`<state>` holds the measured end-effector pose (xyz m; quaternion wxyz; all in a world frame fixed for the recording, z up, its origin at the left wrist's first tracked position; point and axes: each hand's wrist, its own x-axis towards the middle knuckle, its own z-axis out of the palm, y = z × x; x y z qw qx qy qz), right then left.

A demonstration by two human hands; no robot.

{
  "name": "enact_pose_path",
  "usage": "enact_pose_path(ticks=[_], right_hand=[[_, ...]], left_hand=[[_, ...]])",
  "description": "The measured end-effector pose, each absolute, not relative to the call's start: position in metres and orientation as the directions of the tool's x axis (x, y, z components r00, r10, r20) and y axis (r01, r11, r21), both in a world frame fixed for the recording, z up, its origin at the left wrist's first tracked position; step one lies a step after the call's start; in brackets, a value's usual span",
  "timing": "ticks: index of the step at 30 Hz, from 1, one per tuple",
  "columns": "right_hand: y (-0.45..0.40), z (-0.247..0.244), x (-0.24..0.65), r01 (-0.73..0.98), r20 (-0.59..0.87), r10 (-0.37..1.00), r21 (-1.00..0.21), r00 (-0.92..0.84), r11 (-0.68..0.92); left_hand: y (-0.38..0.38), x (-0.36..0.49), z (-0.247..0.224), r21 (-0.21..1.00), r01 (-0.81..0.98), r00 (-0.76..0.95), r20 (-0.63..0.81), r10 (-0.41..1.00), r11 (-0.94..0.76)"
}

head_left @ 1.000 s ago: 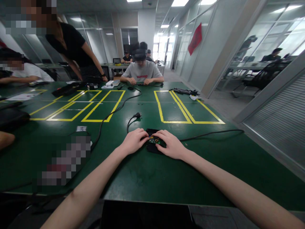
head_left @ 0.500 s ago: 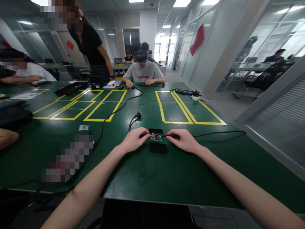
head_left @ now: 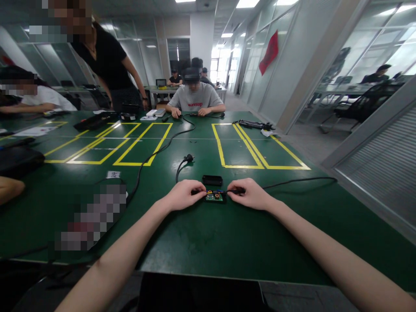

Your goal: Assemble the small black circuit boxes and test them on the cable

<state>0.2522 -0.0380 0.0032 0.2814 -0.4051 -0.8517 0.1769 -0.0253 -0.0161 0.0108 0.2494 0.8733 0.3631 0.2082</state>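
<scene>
Beyond both hands [head_left: 218, 194], one black casing half [head_left: 212, 180].

On the green, flat-topped desk [head_left: 201, 247], the small green rectangular circuit board [head_left: 214, 196] lies between the person's two bare hands; what is directly under it is hard to make out. Just behind it sits the black rectangular plastic shell [head_left: 212, 180]. Farther back and left lies the black plug [head_left: 188, 158]; the thin black rubber cable [head_left: 299, 180] runs off to the right. Yellow rectangular tape outlines [head_left: 243, 167] lie behind, with the black elongated folded stand [head_left: 255, 125] at their far right.
</scene>
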Motion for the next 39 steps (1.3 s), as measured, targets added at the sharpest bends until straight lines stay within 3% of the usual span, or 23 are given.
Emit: enact_pose_path(ticks=[3, 7, 21, 26, 39], right_hand=[[-0.038, 0.002, 0.25, 0.623, 0.386, 0.785, -0.478, -0.484, 0.619], [-0.037, 0.001, 0.25, 0.638, 0.412, 0.78, -0.452, -0.47, 0.623], [-0.035, -0.002, 0.252, 0.572, 0.382, 0.737, -0.466, -0.558, 0.675], [-0.036, 0.002, 0.252, 0.523, 0.396, 0.674, -0.429, -0.624, 0.737], [-0.04, 0.01, 0.249, 0.602, 0.328, 0.669, -0.292, -0.667, 0.743]], left_hand=[[-0.016, -0.027, 0.01, 0.502, 0.57, 0.65, 0.209, 0.731, -0.651], [-0.016, -0.03, 0.009, 0.475, 0.579, 0.647, 0.228, 0.728, -0.663], [-0.014, -0.03, 0.011, 0.459, 0.55, 0.658, 0.277, 0.701, -0.698], [-0.014, -0.029, 0.01, 0.446, 0.572, 0.662, 0.245, 0.708, -0.689], [-0.012, -0.036, 0.016, 0.444, 0.536, 0.708, 0.228, 0.669, -0.718]])
